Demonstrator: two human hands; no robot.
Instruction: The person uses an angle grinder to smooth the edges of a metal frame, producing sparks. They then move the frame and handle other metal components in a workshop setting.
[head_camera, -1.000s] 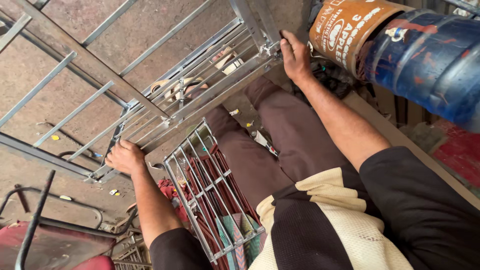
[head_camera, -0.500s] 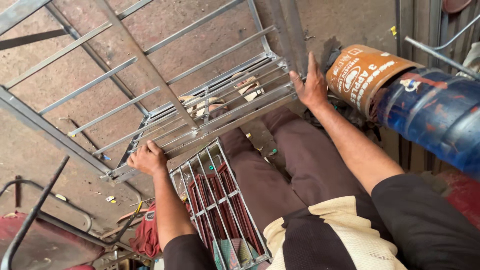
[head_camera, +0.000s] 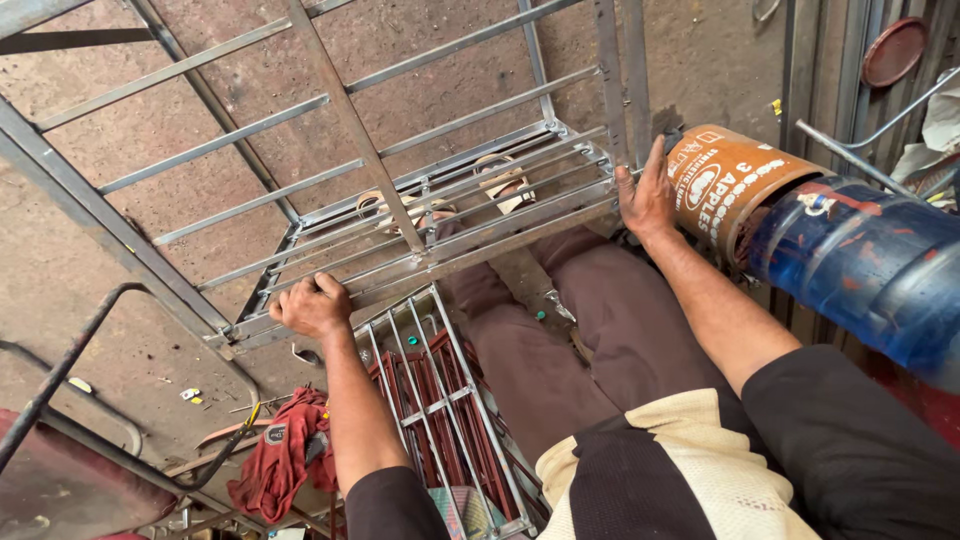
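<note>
Metal grille frame ahead, left hand and right hand clamped on its near edge

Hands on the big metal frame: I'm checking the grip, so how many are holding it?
2. The left hand is closed around the near bottom rail of the metal frame at its left corner; the right hand grips the frame's right end, beside the orange drum.

Bare dull metal frame, seemingly unpainted
</note>
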